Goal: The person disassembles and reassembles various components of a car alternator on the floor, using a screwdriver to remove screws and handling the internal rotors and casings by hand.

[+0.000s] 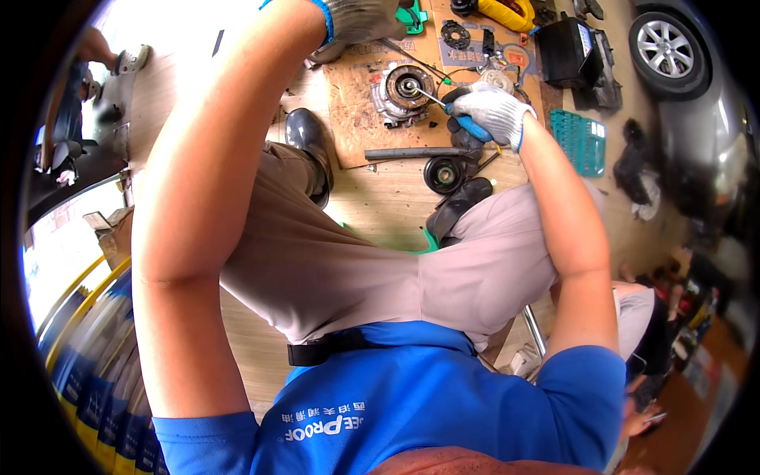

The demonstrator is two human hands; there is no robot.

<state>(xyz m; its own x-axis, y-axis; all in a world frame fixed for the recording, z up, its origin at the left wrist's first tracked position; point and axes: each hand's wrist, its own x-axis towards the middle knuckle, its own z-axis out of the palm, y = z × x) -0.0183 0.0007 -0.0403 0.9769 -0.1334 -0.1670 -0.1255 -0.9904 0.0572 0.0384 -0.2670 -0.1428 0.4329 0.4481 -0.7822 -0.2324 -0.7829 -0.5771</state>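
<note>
Right fingers (pixel 469 104) wrapped around the blue tool (pixel 473 127), its shaft slanting to the metal part's centre, apparently angled so you can see past your glove! Left hand (pixel 360 22) up at the top edge; can't tell if it's gripping. The metal part (pixel 391 99) sits face-up on cardboard (pixel 348 131), probably shielding the floor, the pulley (pixel 445 174) beside your shoe (pixel 459 207).

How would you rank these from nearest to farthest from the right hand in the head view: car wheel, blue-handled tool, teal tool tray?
From the right hand:
1. Blue-handled tool, held in it
2. Teal tool tray, to its right
3. Car wheel, farther right
</note>
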